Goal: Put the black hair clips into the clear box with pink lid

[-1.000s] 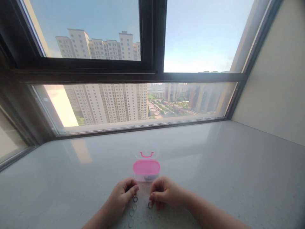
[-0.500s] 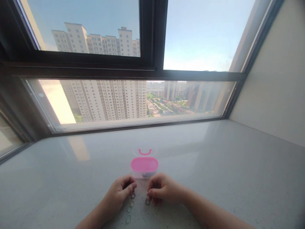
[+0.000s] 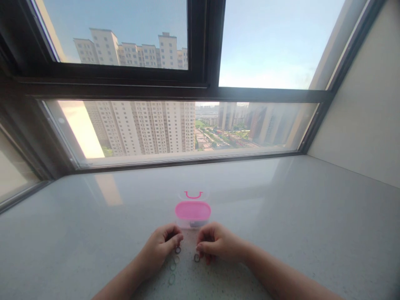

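Note:
My left hand (image 3: 162,246) rests on the pale counter, thumb and forefinger pinched together. What they hold, if anything, is hidden. A small dark ring (image 3: 178,250) lies just below its fingertips, at the head of a row of several thin rings. Nearer to me in that row are a pale ring (image 3: 176,259) and a faint green ring (image 3: 171,278). My right hand (image 3: 217,243) is closed too, its thumb and finger pressed together. Another dark ring (image 3: 196,258) sits right under those fingertips; whether they touch it I cannot tell.
Beyond my hands stands a small clear box with a pink oval top (image 3: 193,211) and a dark item (image 3: 197,224) inside. Behind it lies a clear piece with a pink handle (image 3: 193,196). A dark-framed window (image 3: 200,93) borders the counter (image 3: 265,208); a wall (image 3: 365,108) rises at right.
The whole view has shifted slightly, so everything appears a little higher and further right. My hands and the rings show hardly any change relative to one another.

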The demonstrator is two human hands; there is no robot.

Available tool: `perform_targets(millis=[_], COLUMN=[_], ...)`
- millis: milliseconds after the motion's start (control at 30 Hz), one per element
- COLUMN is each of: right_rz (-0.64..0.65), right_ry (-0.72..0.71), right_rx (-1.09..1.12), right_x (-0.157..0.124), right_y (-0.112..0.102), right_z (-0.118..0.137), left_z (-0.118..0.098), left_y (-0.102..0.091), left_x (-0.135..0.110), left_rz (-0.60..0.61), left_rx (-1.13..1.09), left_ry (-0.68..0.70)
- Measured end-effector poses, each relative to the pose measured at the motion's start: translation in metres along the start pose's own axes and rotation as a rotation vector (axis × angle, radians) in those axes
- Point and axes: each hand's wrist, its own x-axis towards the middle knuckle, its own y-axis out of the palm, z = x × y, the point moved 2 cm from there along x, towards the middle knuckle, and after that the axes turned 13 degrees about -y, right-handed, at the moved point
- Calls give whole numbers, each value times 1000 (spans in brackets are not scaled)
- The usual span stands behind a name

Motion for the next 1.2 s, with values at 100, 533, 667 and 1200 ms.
perform_targets(millis=[100, 533, 667, 1200], right_rz=[-5, -18, -25, -39], right_ry=[-7, -26, -22, -8], right_rx=[7, 40, 41, 30], right_x=[0, 2, 2, 1], right_y=[0, 2, 2, 5], right_z=[-2, -2, -3, 0], left_z=[3, 6, 6, 3], left_y=[0, 0, 0, 1], left_x=[1, 2, 2, 0], left_rz=[-9, 8, -6, -7], left_rx=[2, 8, 21, 18], left_ry=[5, 16, 19, 20])
